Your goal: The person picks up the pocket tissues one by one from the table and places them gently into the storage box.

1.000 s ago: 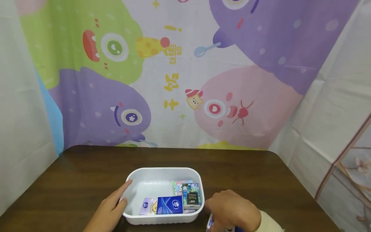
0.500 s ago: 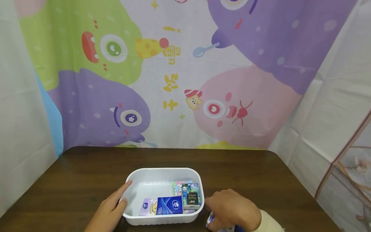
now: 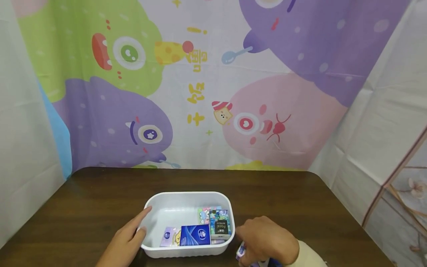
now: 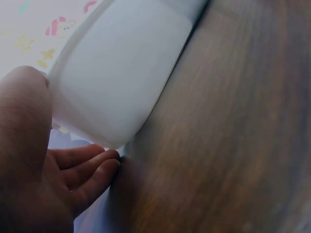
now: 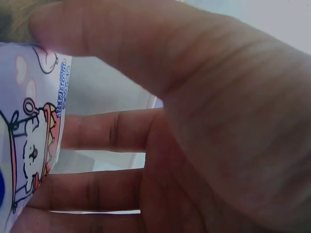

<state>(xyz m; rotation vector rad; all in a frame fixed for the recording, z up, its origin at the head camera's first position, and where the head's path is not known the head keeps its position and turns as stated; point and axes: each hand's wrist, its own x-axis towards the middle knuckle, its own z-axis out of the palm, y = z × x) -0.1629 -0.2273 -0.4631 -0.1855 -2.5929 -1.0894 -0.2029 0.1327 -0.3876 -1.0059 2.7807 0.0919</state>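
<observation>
A white plastic bin (image 3: 188,253) stands on the dark table. My left hand (image 3: 124,239) rests against its left side, index finger straight along the rim and thumb at the near left corner. In the left wrist view, the other fingers (image 4: 95,174) lie by the bin's lower corner. To the right of the bin, my right hand (image 3: 267,239) grips a lilac tissue pack (image 5: 31,141) with a cartoon print between thumb and fingers; the hand hides most of it in the head view. Inside the bin lie a blue tissue pack (image 3: 195,235), a purple one (image 3: 169,236) and a dark-labelled pack (image 3: 220,224).
A pastel cartoon pack (image 3: 204,214) lies behind the dark-labelled one. Something blue (image 3: 274,262) shows below my right hand at the frame's bottom edge. A cartoon-printed curtain (image 3: 200,148) hangs behind the table (image 3: 283,193), with pale cloth at both sides.
The view shifts very slightly. The lilac pack's visible corner has moved a little left and up under my right hand; the left hand and the bin have stayed put.
</observation>
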